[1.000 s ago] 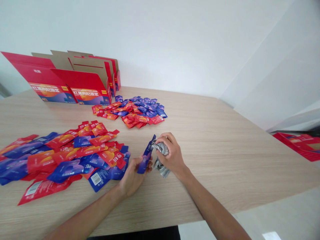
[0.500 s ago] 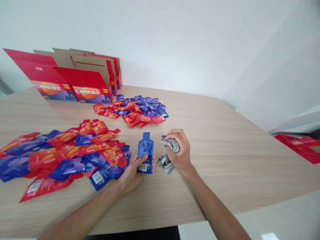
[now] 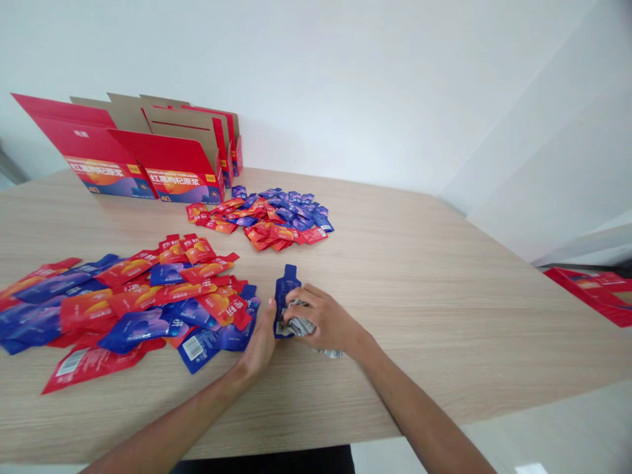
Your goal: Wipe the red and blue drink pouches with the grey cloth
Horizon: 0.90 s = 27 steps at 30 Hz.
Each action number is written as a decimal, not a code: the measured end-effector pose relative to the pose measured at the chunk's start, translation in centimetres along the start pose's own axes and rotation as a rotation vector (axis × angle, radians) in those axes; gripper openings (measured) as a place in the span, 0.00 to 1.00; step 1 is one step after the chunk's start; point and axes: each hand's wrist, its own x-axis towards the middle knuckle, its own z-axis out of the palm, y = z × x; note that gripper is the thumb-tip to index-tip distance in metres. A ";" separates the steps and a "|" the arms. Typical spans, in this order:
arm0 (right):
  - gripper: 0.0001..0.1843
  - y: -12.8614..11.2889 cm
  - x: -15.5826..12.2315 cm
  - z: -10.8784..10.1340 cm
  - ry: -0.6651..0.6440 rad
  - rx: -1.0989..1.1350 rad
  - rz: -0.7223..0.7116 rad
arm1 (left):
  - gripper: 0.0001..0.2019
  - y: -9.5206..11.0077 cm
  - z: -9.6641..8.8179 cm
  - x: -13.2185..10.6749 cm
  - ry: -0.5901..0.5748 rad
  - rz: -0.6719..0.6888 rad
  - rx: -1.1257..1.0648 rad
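A blue spouted pouch [image 3: 286, 287] stands tilted in my left hand [image 3: 261, 342], which grips it along its left edge, the thumb at its side. My right hand [image 3: 320, 320] is closed on a crumpled grey striped cloth [image 3: 300, 325] and presses it against the pouch's lower face. The cloth and fingers cover much of that part. Just left of my left hand lies a large heap of red and blue pouches [image 3: 168, 293], some face up, one blue pouch showing its barcode.
Behind stands a smaller pile of red and blue pouches [image 3: 276, 217]. Open red printed cartons [image 3: 185, 181] are lined up at the back left by the wall. On the far right, beyond the wooden table [image 3: 444, 296], is another red box [image 3: 587, 293].
My right hand has moved left with the cloth and now touches the pouch. My left thumb has shifted from the pouch's face to its edge.
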 end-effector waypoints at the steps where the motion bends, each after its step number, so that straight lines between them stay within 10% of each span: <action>1: 0.11 -0.1 0.0 0.2 -0.037 0.014 -0.035 | 0.22 0.2 0.0 0.1 0.030 -0.007 -0.017; 5: 0.09 -0.5 0.1 0.6 -0.084 -0.001 -0.067 | 0.21 0.8 -0.1 0.2 0.056 -0.058 -0.001; 15: 0.13 0.3 -0.1 -0.7 0.328 -0.046 0.320 | 0.21 0.2 -0.2 -0.8 -0.178 -0.121 0.183; 27: 0.11 -1.0 0.2 0.6 -0.092 -0.010 -0.078 | 0.09 -0.1 -1.9 0.6 0.156 0.054 0.086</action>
